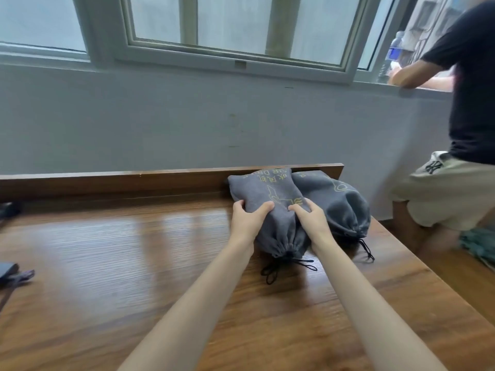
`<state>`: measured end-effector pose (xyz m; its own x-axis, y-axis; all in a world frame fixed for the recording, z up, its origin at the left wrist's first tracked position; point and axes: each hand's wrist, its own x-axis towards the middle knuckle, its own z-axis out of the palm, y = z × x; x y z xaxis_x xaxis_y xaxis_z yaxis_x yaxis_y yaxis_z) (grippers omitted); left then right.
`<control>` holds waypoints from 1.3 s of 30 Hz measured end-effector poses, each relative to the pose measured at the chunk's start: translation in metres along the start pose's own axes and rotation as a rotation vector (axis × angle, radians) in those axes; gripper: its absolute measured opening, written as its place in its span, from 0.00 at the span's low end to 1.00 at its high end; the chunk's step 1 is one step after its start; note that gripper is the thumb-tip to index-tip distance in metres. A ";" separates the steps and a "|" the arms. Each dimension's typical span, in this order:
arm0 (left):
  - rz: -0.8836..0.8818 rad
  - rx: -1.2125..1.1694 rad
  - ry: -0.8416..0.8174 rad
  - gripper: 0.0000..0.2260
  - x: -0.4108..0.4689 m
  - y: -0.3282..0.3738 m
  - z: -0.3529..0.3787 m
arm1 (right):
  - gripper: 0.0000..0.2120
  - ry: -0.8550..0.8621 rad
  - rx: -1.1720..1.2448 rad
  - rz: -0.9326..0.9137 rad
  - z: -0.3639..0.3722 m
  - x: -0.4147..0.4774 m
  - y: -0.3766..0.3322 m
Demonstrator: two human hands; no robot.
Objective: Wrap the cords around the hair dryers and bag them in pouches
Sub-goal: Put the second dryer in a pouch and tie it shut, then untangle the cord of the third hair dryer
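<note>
Hands, pair: left hand [249,220] is gripping the near pouch [267,194] on its left flank, thumb lying across the top. Right hand [312,220] is clasping the opposite flank, fingers tucking down between it and the second pouch [338,200].

Likely reason: both are squaring the filled bundle against the back rail [134,180] so it is sitting parallel to its neighbour.

Near pouch: lying on the counter [134,250], far end seemingly touching the rail, mouth cinched and facing the person, drawstring [290,265] trailing loose.

Second pouch: lying just beside it and touching it, likewise cinched.

Hair dryers: hidden, presumably inside.

Grey item [8,273]: showing partly at the left edge, well apart, too blurred to identify.
</note>
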<state>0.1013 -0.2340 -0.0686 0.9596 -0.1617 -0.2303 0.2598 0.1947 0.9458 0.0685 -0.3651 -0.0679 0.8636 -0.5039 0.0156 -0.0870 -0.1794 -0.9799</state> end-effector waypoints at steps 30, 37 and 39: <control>0.430 0.676 0.222 0.08 -0.175 0.014 -0.238 | 0.17 -0.404 0.117 -0.420 0.140 -0.202 -0.026; 0.468 1.032 0.656 0.13 -0.221 0.005 -0.350 | 0.16 -0.752 0.040 -0.549 0.261 -0.252 -0.037; 0.417 1.102 0.697 0.14 -0.224 0.002 -0.363 | 0.16 -0.776 0.011 -0.573 0.284 -0.257 -0.038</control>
<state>-0.0737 0.1534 -0.0986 0.8849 0.2990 0.3571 0.0357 -0.8080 0.5881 -0.0090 0.0114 -0.0913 0.8616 0.3576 0.3603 0.4512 -0.2140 -0.8664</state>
